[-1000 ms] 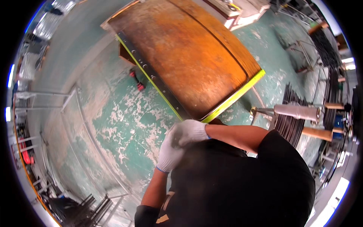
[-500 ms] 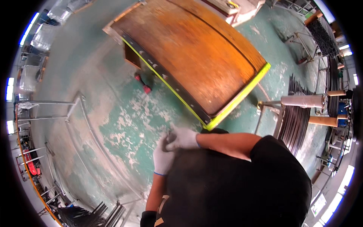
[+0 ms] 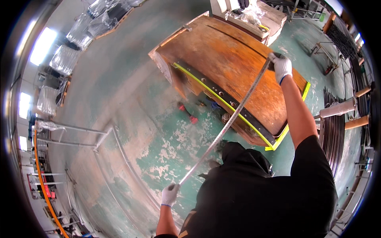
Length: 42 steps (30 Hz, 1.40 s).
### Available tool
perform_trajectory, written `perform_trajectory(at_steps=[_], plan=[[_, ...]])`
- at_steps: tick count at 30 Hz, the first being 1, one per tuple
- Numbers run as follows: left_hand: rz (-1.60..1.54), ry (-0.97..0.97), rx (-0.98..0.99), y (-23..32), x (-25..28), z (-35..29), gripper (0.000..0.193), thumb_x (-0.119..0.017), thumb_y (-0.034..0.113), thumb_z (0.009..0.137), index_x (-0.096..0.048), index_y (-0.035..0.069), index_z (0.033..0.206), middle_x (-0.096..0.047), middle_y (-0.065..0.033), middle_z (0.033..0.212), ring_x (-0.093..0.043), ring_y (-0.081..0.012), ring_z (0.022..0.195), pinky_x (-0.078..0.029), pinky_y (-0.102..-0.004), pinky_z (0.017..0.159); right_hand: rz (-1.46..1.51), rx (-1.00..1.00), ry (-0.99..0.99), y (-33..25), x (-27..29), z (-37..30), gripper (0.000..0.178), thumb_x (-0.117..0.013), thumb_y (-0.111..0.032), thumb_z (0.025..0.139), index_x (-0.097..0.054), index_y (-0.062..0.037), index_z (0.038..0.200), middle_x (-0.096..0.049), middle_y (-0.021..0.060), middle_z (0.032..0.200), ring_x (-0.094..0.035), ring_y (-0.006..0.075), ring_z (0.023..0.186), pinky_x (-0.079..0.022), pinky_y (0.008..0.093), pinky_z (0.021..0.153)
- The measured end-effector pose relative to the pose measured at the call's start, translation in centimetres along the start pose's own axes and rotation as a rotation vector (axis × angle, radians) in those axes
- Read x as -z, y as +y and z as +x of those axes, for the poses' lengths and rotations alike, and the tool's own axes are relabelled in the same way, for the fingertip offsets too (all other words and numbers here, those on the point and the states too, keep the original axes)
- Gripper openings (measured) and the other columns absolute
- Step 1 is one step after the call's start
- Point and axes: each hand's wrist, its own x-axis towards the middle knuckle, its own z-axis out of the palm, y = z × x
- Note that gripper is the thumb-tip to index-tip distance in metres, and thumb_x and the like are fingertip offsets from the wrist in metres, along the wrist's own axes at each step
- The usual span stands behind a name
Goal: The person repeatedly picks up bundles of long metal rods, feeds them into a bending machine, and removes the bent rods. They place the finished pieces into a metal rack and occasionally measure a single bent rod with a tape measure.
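A long, narrow, pale grey strip (image 3: 224, 129) that looks like a drawn-out tape measure runs taut and slanting between my gloved hands. My left hand (image 3: 170, 194), low over the floor, is closed on its near end. My right hand (image 3: 281, 66) reaches far forward and grips the other end above the worn brown wooden table (image 3: 242, 75). A dark patch shows at the right fingers; I cannot make out whether it is glove coating or the tape's case. The strip crosses over the table's black metal edge bar (image 3: 221, 93) with its yellow-green border.
A red and black hand tool (image 3: 187, 112) lies on the green, worn floor. To the left stands a metal tube frame (image 3: 104, 139). Beyond the table is a pale sofa-like seat (image 3: 266, 20). Rolls (image 3: 337, 108) and dark strips (image 3: 333, 135) sit on racks at right.
My hands were together in front of my body; now they are wide apart with the strip stretched between them. The right hand moved forward over the table, the left down. My view has shifted.
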Motion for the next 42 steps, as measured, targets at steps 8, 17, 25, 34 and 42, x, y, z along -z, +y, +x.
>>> perform_trajectory(at_steps=[8, 17, 25, 34, 42], plan=[[-0.109, 0.076, -0.140, 13.1, 3.3, 9.1, 0.027, -0.071, 0.022, 0.100, -0.077, -0.005, 0.103, -0.073, -0.0037, 0.084, -0.064, -0.0089, 0.079, -0.051, -0.0270, 0.073, -0.216, 0.169, 0.264, 6.0, -11.4, 5.8, 0.037, -0.068, -0.033, 0.105, -0.068, 0.0020, 0.118, -0.076, 0.0103, 0.094, -0.070, 0.0166, 0.084, -0.056, 0.0333, 0.080], [0.070, 0.195, -0.162, 31.4, 9.5, 27.1, 0.034, -0.075, 0.028, 0.098, -0.078, -0.005, 0.105, -0.075, -0.0062, 0.083, -0.065, -0.0104, 0.078, -0.053, -0.0288, 0.073, -1.102, 0.100, -0.030, 12.0, -27.5, 20.3, 0.076, -0.076, -0.039, 0.092, -0.049, -0.0056, 0.154, -0.048, 0.0167, 0.160, -0.046, 0.0338, 0.148, -0.041, 0.0433, 0.121], [0.283, 0.227, -0.178, 44.3, 14.5, 39.5, 0.037, -0.074, 0.034, 0.098, -0.076, -0.003, 0.099, -0.071, -0.0096, 0.075, -0.064, -0.0113, 0.072, -0.051, -0.0335, 0.068, -1.389, -0.105, -0.067, 14.5, -34.5, 32.4, 0.101, -0.078, -0.051, 0.089, -0.029, -0.0077, 0.166, -0.031, 0.0151, 0.172, -0.032, 0.0355, 0.157, -0.031, 0.0464, 0.127], [0.323, 0.089, -0.119, 47.9, 17.4, 48.5, 0.036, -0.072, 0.031, 0.099, -0.076, -0.004, 0.103, -0.071, -0.0100, 0.076, -0.063, -0.0106, 0.073, -0.050, -0.0321, 0.069, -1.448, -0.272, -0.075, 17.7, -37.5, 35.3, 0.113, -0.071, -0.068, 0.088, -0.019, -0.0094, 0.169, -0.018, 0.0136, 0.176, -0.016, 0.0364, 0.162, -0.022, 0.0535, 0.130], [0.342, 0.077, -0.122, 49.9, 19.9, 53.1, 0.036, -0.069, 0.033, 0.101, -0.076, -0.002, 0.105, -0.074, -0.0127, 0.083, -0.066, -0.0150, 0.077, -0.051, -0.0343, 0.072, -1.506, -0.283, -0.102, 18.0, -37.5, 36.3, 0.115, -0.072, -0.069, 0.087, -0.019, -0.0084, 0.169, -0.019, 0.0147, 0.176, -0.019, 0.0386, 0.161, -0.023, 0.0475, 0.131]])
